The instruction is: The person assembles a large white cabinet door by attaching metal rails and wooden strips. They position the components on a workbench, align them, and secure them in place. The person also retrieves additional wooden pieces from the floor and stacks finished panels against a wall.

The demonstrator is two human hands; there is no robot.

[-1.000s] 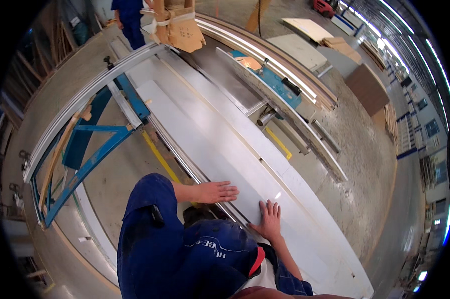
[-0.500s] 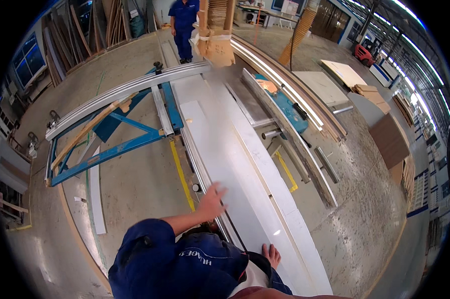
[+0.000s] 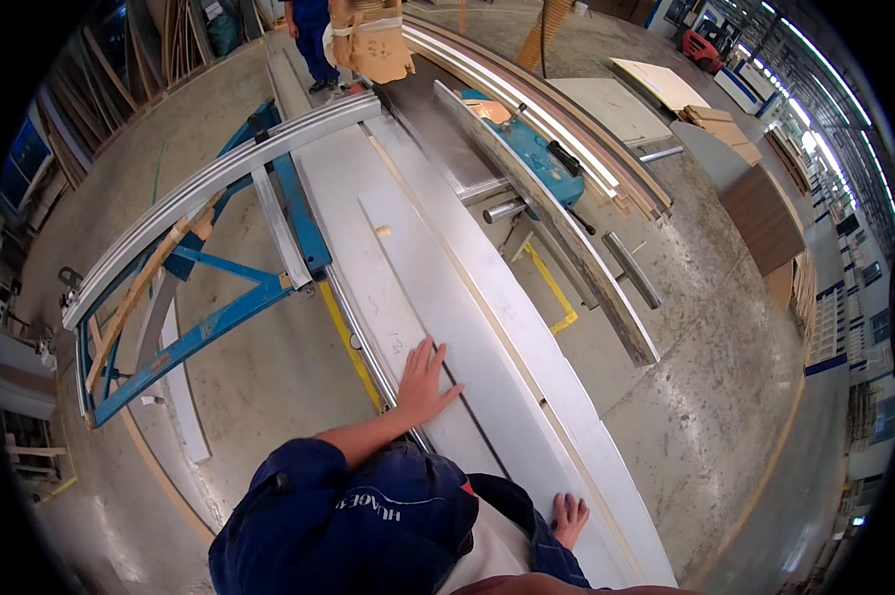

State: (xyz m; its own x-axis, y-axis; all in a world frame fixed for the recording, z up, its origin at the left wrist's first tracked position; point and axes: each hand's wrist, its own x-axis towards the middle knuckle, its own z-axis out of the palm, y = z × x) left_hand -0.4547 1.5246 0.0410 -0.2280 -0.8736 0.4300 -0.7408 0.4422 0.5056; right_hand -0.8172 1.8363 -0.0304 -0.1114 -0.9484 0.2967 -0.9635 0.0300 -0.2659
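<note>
My left hand point(image 3: 428, 385) lies flat with its fingers spread on the long pale grey table point(image 3: 477, 347) of a sliding panel saw. Its fingers reach toward a narrow dark slot that runs along the table. Closer to my body, my right hand point(image 3: 569, 518) rests on the same pale surface, fingers stretched out and close together. Neither hand grips anything. A small tan spot point(image 3: 383, 231) shows on the table farther off. Across the table's far part runs an aluminium fence point(image 3: 239, 154), carried by a blue outrigger frame point(image 3: 205, 332).
Right of the table stand a long upright rail point(image 3: 557, 223) and a blue saw unit point(image 3: 537, 159). A cardboard-wrapped duct point(image 3: 368, 45) hangs at the far end, near another person point(image 3: 314, 40). Wooden boards point(image 3: 765, 218) are stacked at the right; yellow floor tape point(image 3: 346, 337) runs left of the table.
My left hand, raised and blurred before, has come down flat on the table. My right hand stays on the surface. The whole view has shifted slightly.
</note>
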